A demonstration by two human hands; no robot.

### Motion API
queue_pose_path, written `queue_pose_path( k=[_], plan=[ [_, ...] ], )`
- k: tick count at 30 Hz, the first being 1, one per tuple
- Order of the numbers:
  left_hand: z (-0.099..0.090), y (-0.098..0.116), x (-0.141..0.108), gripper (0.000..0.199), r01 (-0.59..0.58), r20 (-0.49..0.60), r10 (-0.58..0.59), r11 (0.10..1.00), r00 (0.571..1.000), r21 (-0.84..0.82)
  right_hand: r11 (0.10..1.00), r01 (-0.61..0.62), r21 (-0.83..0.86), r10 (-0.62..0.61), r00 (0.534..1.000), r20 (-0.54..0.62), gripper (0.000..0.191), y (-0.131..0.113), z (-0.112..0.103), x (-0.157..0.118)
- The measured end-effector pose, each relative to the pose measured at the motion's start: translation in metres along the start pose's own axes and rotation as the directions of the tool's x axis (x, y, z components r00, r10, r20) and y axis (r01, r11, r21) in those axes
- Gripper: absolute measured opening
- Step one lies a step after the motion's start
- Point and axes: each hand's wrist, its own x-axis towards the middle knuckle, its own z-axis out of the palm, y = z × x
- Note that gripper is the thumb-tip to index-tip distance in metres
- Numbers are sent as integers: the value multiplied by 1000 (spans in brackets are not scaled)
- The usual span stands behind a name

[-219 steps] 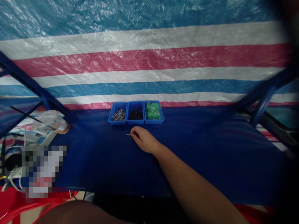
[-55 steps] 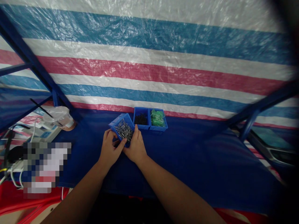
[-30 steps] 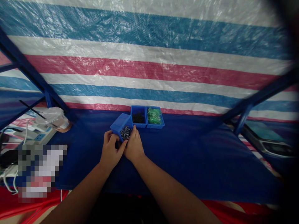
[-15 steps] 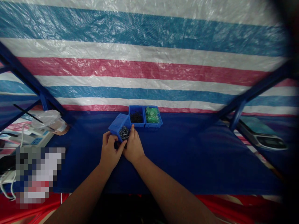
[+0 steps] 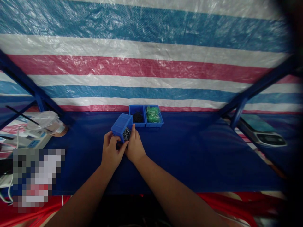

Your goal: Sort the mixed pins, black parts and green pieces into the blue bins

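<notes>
Both hands grip a small blue plastic bin [image 5: 121, 123], tilted with its opening toward me. Inside it lie many small metal screws or nails [image 5: 126, 134], heaped at the low side. My left hand [image 5: 111, 149] is closed on the bin's left and lower edge. On the right side, my right hand [image 5: 136, 145] is closed around it, thumb and fingers near the screws. Just behind stand two more blue bins: one with dark small parts [image 5: 137, 118], the other with a green plastic bag [image 5: 153, 114].
A blue table top [image 5: 189, 151] spreads around the hands. At left are a lidded plastic cup [image 5: 50, 123] with a straw, a power strip [image 5: 35, 142] and cables. A digital scale [image 5: 267, 132] sits at right. Blue metal frame bars [image 5: 258, 85] slant on both sides before a striped sheet.
The held bin is tipped more steeply, its base raised, and less of the screws shows. Both hands keep their hold. The camera view has shifted slightly.
</notes>
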Motion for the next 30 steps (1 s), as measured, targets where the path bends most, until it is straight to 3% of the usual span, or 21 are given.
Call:
queue_pose_path(
  k=[13, 24, 30],
  plan=[
    [1, -1, 0, 23, -18, -34, 19, 999, 999, 30, 998, 14, -58, -11, 999, 44, 119, 1, 1, 1],
    [5, -6, -4, 45, 47, -67, -51, 997, 996, -64, 995, 17, -94, -11, 998, 61, 111, 3, 4, 0],
    [9, -10, -7, 66, 24, -118, -39, 992, 992, -125, 995, -1, -105, 8, 998, 64, 110, 2, 5, 0]
  ],
)
